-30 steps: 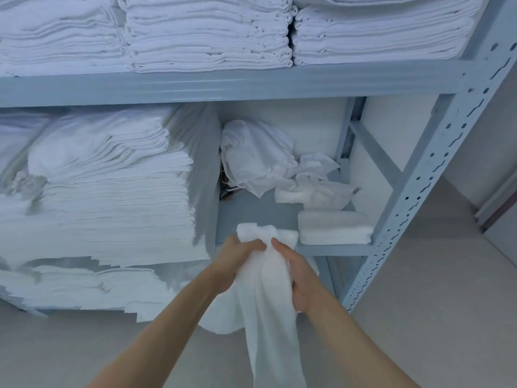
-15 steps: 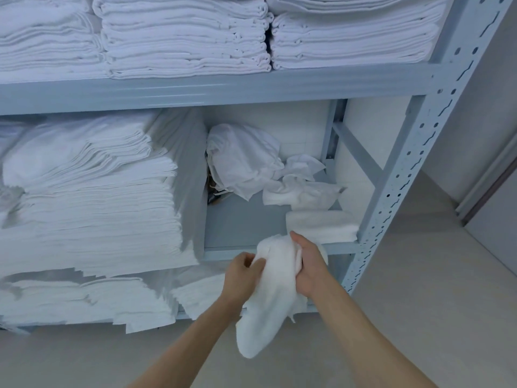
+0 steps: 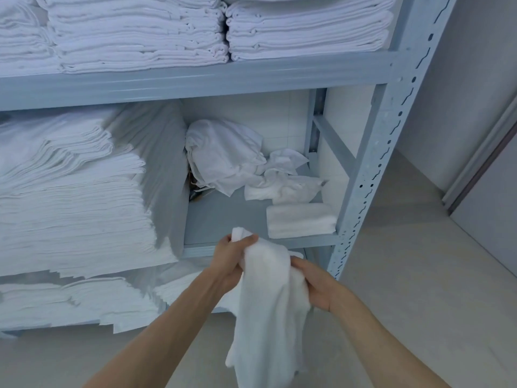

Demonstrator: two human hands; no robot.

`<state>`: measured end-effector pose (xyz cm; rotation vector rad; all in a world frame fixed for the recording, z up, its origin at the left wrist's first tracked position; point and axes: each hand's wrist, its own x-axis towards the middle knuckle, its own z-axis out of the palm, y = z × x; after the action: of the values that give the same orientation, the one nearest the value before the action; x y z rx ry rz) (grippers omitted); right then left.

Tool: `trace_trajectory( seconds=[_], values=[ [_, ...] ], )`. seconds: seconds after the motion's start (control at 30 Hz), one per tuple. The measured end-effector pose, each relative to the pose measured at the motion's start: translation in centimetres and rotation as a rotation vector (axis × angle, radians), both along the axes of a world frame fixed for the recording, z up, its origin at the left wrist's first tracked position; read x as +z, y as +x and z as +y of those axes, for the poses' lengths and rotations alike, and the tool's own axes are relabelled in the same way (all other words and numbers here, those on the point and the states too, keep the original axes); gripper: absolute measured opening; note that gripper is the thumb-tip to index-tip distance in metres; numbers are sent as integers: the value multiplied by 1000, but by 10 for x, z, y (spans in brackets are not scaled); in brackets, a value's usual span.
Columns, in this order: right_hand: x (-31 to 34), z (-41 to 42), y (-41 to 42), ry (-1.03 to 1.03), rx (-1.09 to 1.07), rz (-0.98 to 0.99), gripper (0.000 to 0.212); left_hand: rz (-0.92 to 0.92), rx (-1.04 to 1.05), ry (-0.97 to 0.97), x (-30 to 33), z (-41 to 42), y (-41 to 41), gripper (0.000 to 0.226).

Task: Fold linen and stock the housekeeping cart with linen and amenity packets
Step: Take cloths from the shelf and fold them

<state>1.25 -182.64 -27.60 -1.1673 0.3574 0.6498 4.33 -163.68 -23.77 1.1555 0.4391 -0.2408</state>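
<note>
Both hands grasp one white towel in front of the metal shelf: the left hand pinches its bunched top corner, the higher point, while the right hand clutches an edge lower and to the right. The towel's long axis hangs downward below the hands, so squaring it likely means drawing the two grips apart; the folded towel on the shelf lies just beyond, nearer the right hand

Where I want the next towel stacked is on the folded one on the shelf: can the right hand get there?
Probably yes: the folded towel lies at the shelf's open front edge, just above the right hand, though it grips the white towel.
</note>
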Motion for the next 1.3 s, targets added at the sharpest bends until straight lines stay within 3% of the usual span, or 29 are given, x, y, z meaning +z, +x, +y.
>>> trace_trajectory(
  seconds=[0.07,0.27,0.37,0.53,0.77,0.87,0.93,1.0,1.13,1.3],
  values=[
    [-4,-24,5,-29,-63,36,49,0,-21,124,-3,4,3,37],
    [-5,-77,19,162,-322,113,50,-108,-45,693,-15,22,20,14],
    [-11,-98,20,193,-530,138,44,-114,12,720,-19,33,34,9],
    [-24,-143,19,116,-689,277,25,-48,105,677,-15,49,58,34],
    [-37,-165,25,-32,-750,273,31,-276,118,891,4,24,76,51],
    [-43,-174,29,-224,-786,192,22,-324,130,1053,11,24,80,52],
    [-49,-187,28,-514,-821,155,38,-324,156,1079,12,32,83,51],
    [-52,-196,24,-696,-811,76,40,-309,145,1086,11,42,83,46],
    [-54,-198,14,-1162,-598,-136,42,-344,57,1280,6,56,77,58],
    [-53,-197,12,-1294,-534,-182,43,-265,61,1254,-1,64,67,54]
  ],
)
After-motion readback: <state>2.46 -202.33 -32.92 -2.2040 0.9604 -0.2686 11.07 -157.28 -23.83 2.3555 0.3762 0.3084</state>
